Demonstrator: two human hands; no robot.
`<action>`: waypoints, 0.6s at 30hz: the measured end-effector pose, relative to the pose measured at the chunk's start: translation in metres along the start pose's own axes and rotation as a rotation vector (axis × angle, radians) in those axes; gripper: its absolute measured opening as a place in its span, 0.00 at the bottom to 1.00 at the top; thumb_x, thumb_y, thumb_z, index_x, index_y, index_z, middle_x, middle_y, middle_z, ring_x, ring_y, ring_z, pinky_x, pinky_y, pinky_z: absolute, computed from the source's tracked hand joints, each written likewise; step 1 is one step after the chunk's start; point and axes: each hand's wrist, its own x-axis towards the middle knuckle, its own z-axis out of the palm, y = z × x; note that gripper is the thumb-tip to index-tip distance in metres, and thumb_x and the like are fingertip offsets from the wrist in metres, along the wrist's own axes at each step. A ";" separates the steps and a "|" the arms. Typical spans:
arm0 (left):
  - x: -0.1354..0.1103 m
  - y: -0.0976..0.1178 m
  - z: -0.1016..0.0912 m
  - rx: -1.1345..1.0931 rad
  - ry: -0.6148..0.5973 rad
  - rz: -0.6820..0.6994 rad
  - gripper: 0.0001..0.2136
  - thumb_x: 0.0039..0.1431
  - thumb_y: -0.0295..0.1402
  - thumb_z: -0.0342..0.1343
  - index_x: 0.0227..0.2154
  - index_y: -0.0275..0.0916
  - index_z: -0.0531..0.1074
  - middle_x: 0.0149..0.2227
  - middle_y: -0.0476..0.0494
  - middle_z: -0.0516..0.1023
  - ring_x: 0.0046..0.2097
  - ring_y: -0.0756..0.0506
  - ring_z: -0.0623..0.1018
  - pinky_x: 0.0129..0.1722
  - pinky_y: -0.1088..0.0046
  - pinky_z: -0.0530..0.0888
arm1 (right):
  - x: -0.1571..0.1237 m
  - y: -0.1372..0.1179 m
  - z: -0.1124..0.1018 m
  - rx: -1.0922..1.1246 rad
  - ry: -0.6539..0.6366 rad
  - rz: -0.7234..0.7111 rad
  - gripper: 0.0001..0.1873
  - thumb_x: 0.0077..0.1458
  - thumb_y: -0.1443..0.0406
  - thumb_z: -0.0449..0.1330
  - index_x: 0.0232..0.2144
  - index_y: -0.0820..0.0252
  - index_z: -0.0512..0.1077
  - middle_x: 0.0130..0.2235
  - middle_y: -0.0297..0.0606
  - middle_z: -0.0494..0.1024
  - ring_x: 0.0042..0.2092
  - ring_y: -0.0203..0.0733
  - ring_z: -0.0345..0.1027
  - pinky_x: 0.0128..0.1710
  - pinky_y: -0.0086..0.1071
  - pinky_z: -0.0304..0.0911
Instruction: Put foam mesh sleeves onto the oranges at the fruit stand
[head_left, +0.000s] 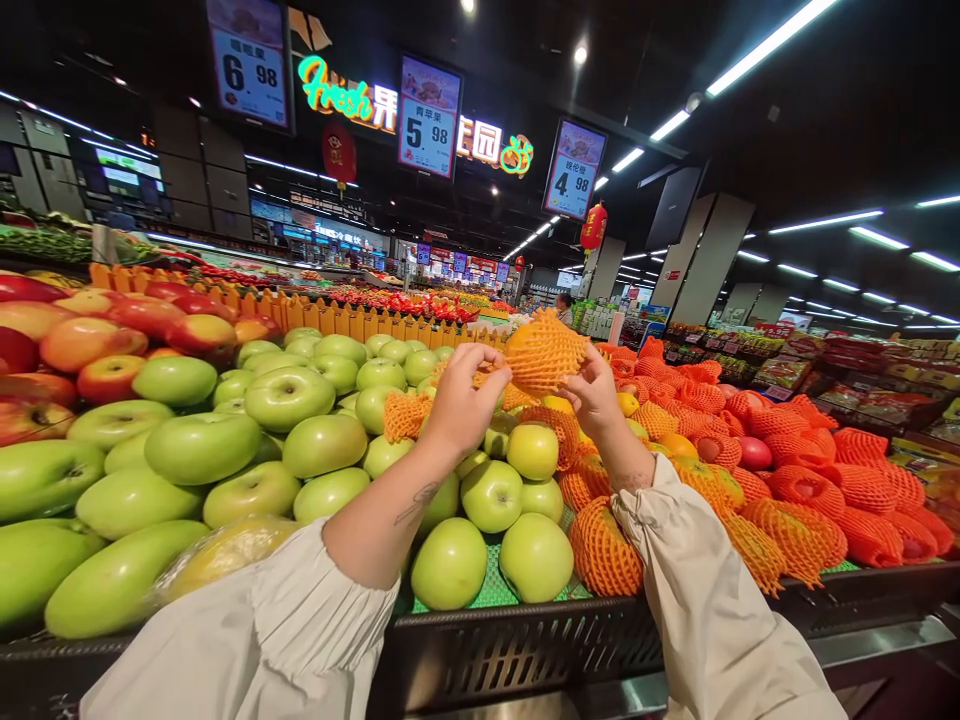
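Note:
Both my hands hold one fruit wrapped in an orange foam net (545, 350), lifted above the display. My left hand (463, 395) pinches the net's left edge with closed fingers. My right hand (594, 392) grips its lower right side, fingers curled. Below them lie green apples (491, 495) on a green mat, some bare and some in orange nets. White sleeves cover both forearms.
A big heap of green apples (202, 445) fills the left, red apples (112, 335) behind it. Net-wrapped fruit (810, 490) piles up on the right. A black crate rim (525, 650) runs along the front. Price signs (427, 118) hang overhead. A person (564, 305) stands far back.

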 end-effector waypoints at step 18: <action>-0.005 0.011 0.008 -0.454 -0.193 -0.511 0.30 0.49 0.56 0.66 0.45 0.37 0.73 0.47 0.34 0.80 0.47 0.37 0.80 0.40 0.64 0.75 | -0.009 -0.003 0.006 -0.166 -0.126 -0.186 0.38 0.25 0.51 0.82 0.40 0.52 0.73 0.45 0.38 0.79 0.48 0.50 0.76 0.40 0.42 0.80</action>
